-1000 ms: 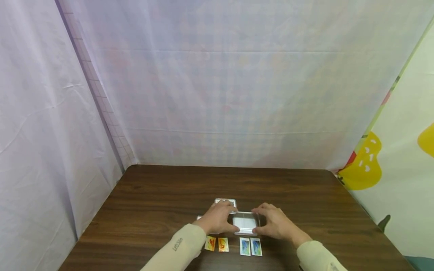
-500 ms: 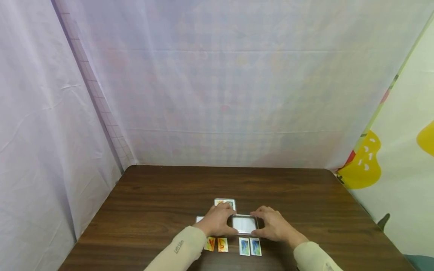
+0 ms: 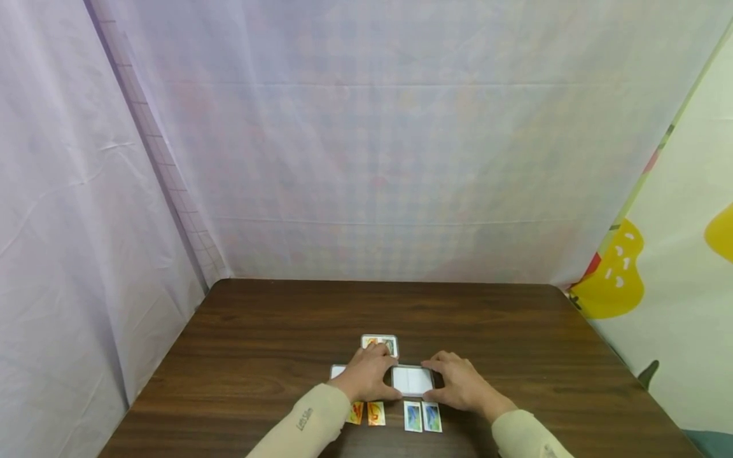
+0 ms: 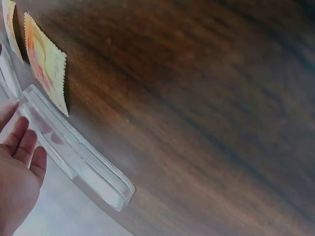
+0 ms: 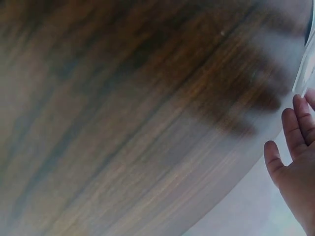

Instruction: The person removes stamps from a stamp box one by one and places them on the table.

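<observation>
Holding the clear rectangular plastic case (image 3: 412,381) just beyond two blue-green paper stamps (image 3: 413,417), my half-curled left hand (image 3: 368,372) and right hand (image 3: 460,380) should press its corners evenly, so it sits level.

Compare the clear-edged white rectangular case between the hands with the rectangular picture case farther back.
The white case looks plain; the picture case shows orange and green. The left hand and right hand flank the white case; the left hand partly hides the picture case. Both are rectangular.
</observation>
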### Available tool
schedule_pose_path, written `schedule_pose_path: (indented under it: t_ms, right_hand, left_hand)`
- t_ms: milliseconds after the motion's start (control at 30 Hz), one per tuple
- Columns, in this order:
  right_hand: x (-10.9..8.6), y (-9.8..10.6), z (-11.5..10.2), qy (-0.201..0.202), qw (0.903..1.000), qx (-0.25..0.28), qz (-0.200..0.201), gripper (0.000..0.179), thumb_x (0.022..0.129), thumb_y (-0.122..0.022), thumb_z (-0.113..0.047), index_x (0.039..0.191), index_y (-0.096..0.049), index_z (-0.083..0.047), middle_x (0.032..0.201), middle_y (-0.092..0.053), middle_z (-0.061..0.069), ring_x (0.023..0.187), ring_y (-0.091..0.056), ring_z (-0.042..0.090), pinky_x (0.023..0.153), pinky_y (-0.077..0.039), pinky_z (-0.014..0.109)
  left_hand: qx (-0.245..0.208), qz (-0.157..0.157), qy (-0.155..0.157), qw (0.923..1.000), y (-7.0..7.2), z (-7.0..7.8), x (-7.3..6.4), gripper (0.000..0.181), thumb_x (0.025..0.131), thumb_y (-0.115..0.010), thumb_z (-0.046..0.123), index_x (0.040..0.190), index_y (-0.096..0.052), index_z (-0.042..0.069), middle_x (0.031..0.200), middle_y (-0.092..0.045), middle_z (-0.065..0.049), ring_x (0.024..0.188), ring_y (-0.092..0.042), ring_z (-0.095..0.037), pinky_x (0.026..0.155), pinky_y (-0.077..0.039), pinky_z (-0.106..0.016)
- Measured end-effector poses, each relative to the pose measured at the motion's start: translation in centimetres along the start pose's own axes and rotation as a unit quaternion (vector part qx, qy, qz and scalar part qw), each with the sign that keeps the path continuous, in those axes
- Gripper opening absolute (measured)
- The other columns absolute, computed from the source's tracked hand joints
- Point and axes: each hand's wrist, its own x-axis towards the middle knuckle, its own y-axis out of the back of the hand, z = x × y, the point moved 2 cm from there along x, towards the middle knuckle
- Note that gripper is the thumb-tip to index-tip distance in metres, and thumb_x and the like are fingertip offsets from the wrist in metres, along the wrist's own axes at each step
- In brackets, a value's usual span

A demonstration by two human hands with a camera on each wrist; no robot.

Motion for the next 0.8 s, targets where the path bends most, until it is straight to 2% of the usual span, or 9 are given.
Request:
schedule_pose_path:
  t_ms: [333,567,800]
  right_hand:
    - [-0.06,-0.07,-0.03,-0.010,0.9999,0.004,-0.009,0.061,0.075,-0.083,-0.036,0.122,-0.067,0.001,0.111,-0.061,0.009,0.104,-0.058,0.034,0.088,-0.043,0.059]
    - [0.09,-0.20,-0.21,-0.031,0.9992,0.019,-0.017,0.059,0.076,-0.083,-0.032,0.123,-0.067,0.000,0.112,-0.061,0.009,0.108,-0.056,0.036,0.090,-0.040,0.065]
    - [0.01,-0.30,-0.08,-0.038,0.9989,0.017,-0.023,0.059,0.076,-0.084,-0.030,0.124,-0.066,0.000,0.114,-0.061,0.010,0.110,-0.055,0.036,0.090,-0.040,0.063]
  left_hand:
    - [0.014,-0.001,0.005,0.9999,-0.20,0.00,0.14,0.064,0.079,-0.078,0.054,0.129,-0.066,0.016,0.122,-0.053,-0.001,0.114,-0.046,-0.017,0.098,-0.038,-0.035]
    - [0.018,-0.006,0.011,0.9998,-0.08,0.12,0.13,0.064,0.078,-0.078,0.055,0.128,-0.067,0.017,0.120,-0.052,0.001,0.111,-0.045,-0.015,0.094,-0.038,-0.033]
    - [0.021,-0.008,0.015,0.9996,0.06,0.51,-0.02,0.064,0.078,-0.078,0.054,0.128,-0.067,0.015,0.118,-0.052,0.000,0.109,-0.044,-0.015,0.091,-0.039,-0.032]
